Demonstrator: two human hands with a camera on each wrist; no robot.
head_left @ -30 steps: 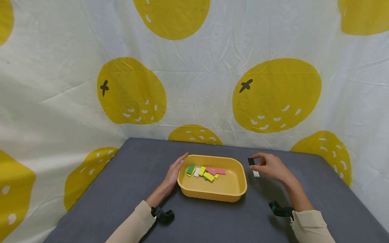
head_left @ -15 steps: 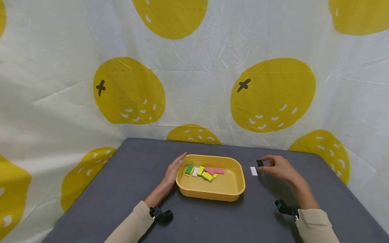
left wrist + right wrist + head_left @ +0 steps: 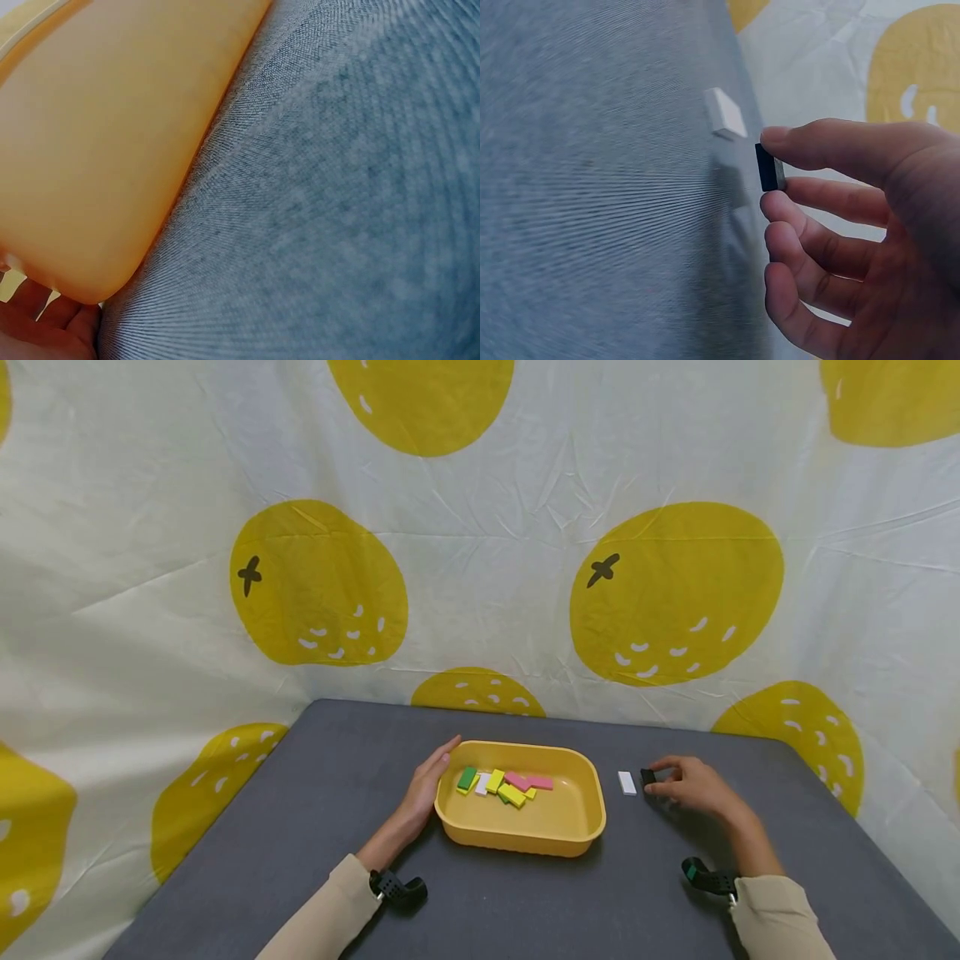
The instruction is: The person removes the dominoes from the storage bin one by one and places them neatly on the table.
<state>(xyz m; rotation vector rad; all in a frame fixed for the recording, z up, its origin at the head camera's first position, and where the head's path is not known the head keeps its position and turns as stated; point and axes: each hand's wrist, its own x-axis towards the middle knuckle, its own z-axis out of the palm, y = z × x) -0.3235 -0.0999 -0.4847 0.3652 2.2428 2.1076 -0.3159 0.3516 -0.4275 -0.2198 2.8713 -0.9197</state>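
My right hand (image 3: 690,787) pinches a small black domino block (image 3: 767,168) between thumb and fingertips, at table level to the right of the tray. A white domino block (image 3: 627,783) lies flat on the table, just left of the black one and apart from it. My left hand (image 3: 422,792) rests against the left side of a yellow tray (image 3: 525,839), its fingers fairly straight along the outer wall. In the left wrist view, part of that hand shows at the tray's lower corner. Inside the tray lie several domino blocks, among them a pink one (image 3: 542,783) and a green one (image 3: 467,777).
The table (image 3: 337,760) has a dark grey cloth surface. Its back edge meets a white curtain (image 3: 487,593) printed with yellow fruit. A dark strap (image 3: 397,888) sits on the left wrist, another strap (image 3: 708,878) on the right.
My right hand has moved right with the black block, away from above the white block, and then lowered it to the table. The left hand and the tray stay in place.
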